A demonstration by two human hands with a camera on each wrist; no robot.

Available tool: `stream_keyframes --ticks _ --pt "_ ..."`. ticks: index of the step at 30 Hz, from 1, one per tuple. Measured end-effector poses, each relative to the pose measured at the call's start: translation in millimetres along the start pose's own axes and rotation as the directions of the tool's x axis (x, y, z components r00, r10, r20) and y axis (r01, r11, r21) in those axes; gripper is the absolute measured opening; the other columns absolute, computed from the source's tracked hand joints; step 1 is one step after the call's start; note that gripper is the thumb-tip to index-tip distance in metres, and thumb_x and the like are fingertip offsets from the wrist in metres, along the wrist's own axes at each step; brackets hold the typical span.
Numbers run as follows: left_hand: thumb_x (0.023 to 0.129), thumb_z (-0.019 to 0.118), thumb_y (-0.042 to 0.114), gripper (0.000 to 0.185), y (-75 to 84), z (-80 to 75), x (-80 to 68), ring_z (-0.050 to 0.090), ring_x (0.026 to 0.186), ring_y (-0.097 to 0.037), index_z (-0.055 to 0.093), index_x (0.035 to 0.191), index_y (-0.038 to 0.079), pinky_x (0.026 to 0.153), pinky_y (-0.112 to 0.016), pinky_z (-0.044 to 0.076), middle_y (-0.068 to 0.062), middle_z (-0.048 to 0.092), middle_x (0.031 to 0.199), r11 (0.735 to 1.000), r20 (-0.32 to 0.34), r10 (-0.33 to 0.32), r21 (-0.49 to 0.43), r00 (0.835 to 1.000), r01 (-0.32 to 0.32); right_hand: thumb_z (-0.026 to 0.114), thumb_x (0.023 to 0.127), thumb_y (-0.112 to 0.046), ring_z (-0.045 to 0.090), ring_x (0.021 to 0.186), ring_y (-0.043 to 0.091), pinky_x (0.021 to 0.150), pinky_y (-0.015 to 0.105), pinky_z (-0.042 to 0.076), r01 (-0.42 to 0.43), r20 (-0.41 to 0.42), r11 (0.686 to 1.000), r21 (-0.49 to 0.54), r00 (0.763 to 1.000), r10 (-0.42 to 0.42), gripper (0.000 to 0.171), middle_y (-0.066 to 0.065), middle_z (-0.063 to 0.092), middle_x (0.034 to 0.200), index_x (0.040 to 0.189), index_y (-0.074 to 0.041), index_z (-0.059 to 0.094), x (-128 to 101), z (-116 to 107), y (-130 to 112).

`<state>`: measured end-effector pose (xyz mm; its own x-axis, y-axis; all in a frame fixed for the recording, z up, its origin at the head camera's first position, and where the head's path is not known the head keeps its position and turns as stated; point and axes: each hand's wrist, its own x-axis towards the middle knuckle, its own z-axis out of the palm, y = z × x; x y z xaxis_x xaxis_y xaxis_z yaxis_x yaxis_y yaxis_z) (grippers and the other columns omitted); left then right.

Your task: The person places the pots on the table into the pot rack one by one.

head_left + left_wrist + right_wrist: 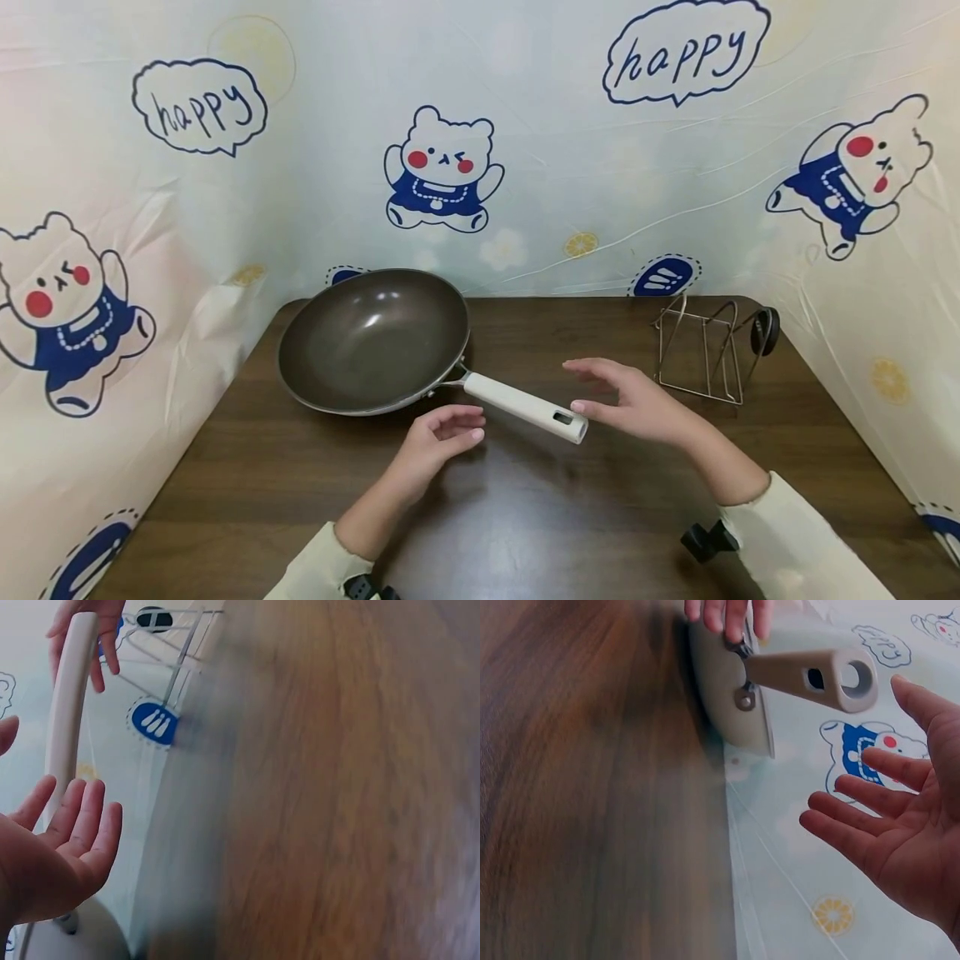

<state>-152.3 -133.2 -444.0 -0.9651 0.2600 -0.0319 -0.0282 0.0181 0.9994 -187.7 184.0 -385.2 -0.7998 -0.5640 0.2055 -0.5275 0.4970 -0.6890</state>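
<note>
A dark-coated frying pan (375,342) stands on the table, its white handle (517,403) pointing to the front right. Just short of the pan's near side, the left hand (438,442) hovers with relaxed fingers and nothing in them. The right hand (630,400) is close to the handle's end, thumb and fingers spread apart. In the right wrist view, that hand (900,802) faces the handle (802,675) with bare space between them. The left wrist view shows the left hand (67,847) palm up, its fingertips overlapping the handle (71,697).
A wire rack (701,354) with a black round knob (765,331) stands at the back right of the wooden table (525,517). Behind the table and along both sides hangs a printed cloth (555,150) with cartoon bears.
</note>
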Motion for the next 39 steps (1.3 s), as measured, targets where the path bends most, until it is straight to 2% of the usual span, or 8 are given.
stream_keyframes --ticks 6,11,19,22,26,32,36,39 --pt "0.091 0.066 0.007 0.049 -2.7 8.4 8.0 0.064 0.105 -0.031 0.047 0.132 -0.013 0.093 -0.046 0.05 -0.029 0.057 0.124 0.982 0.036 -0.096 -0.158 0.995 0.1 0.068 0.093 -0.025 0.056 0.119 0.032 0.094 0.053 0.047 -0.004 0.066 0.994 0.105 0.998 -0.003 0.051 0.01 0.055 0.136 0.139 -0.01 0.051 4 6 -2" --pt "0.092 0.064 0.01 0.052 -5.0 14.6 15.7 0.064 0.105 -0.032 0.038 0.135 -0.007 0.093 -0.048 0.05 -0.027 0.057 0.123 0.934 0.044 -0.18 -0.306 0.983 0.185 0.065 0.095 -0.025 0.056 0.12 0.032 0.092 0.04 0.051 -0.056 0.147 0.976 0.211 0.989 0.025 0.05 0.012 0.053 0.138 0.14 -0.008 0.049 9 8 -1" --pt "0.097 0.058 0.004 0.031 -9.0 29.4 28.7 0.059 0.111 -0.032 0.044 0.125 0.005 0.101 -0.055 0.041 -0.013 0.062 0.111 0.727 0.056 -0.191 -0.663 0.98 0.18 0.064 0.096 -0.021 0.056 0.115 0.031 0.09 0.039 0.049 -0.168 0.245 0.894 0.415 0.967 0.068 0.05 0.017 0.049 0.142 0.139 -0.003 0.049 14 14 10" --pt "0.098 0.054 0.001 0.029 -8.3 35.7 30.8 0.06 0.108 -0.03 0.044 0.124 0.005 0.101 -0.056 0.04 -0.012 0.062 0.11 0.692 0.043 -0.163 -0.707 0.986 0.145 0.063 0.095 -0.017 0.056 0.107 0.028 0.086 0.039 0.051 -0.229 0.285 0.815 0.533 0.955 0.082 0.05 0.021 0.048 0.139 0.139 0.0 0.048 14 18 13" --pt "0.098 0.051 -0.004 0.031 -5.4 44.6 32.3 0.062 0.106 -0.028 0.041 0.127 0.003 0.099 -0.052 0.043 -0.013 0.063 0.109 0.66 -0.02 -0.159 -0.746 0.987 0.091 0.062 0.095 -0.01 0.062 0.101 0.033 0.083 0.047 0.055 -0.292 0.338 0.659 0.693 0.939 0.061 0.053 0.022 0.051 0.132 0.14 0.009 0.041 13 23 17" --pt "0.094 0.053 -0.011 0.042 0.7 57.6 33.2 0.068 0.094 -0.024 0.034 0.129 0.002 0.086 -0.044 0.054 -0.013 0.065 0.105 0.603 -0.148 -0.201 -0.798 0.968 0.003 0.06 0.095 -0.004 0.061 0.111 0.038 0.084 0.049 0.054 -0.307 0.366 0.465 0.83 0.93 -0.039 0.051 0.024 0.052 0.128 0.139 0.013 0.039 10 30 18" --pt "0.091 0.055 -0.014 0.047 1.9 63.0 34.1 0.069 0.091 -0.027 0.034 0.129 0.004 0.08 -0.041 0.056 -0.015 0.066 0.11 0.572 -0.171 -0.203 -0.82 0.964 -0.025 0.058 0.095 0.0 0.061 0.112 0.035 0.086 0.042 0.055 -0.298 0.346 0.379 0.876 0.936 -0.063 0.048 0.024 0.052 0.127 0.137 0.013 0.042 6 36 18" --pt "0.091 0.054 -0.015 0.049 0.5 63.7 33.5 0.069 0.093 -0.031 0.035 0.131 0.007 0.08 -0.042 0.056 -0.015 0.065 0.114 0.571 -0.171 -0.201 -0.82 0.964 -0.026 0.058 0.095 0.001 0.06 0.114 0.034 0.087 0.04 0.054 -0.299 0.341 0.345 0.89 0.937 -0.068 0.046 0.023 0.053 0.129 0.137 0.011 0.043 3 41 19"
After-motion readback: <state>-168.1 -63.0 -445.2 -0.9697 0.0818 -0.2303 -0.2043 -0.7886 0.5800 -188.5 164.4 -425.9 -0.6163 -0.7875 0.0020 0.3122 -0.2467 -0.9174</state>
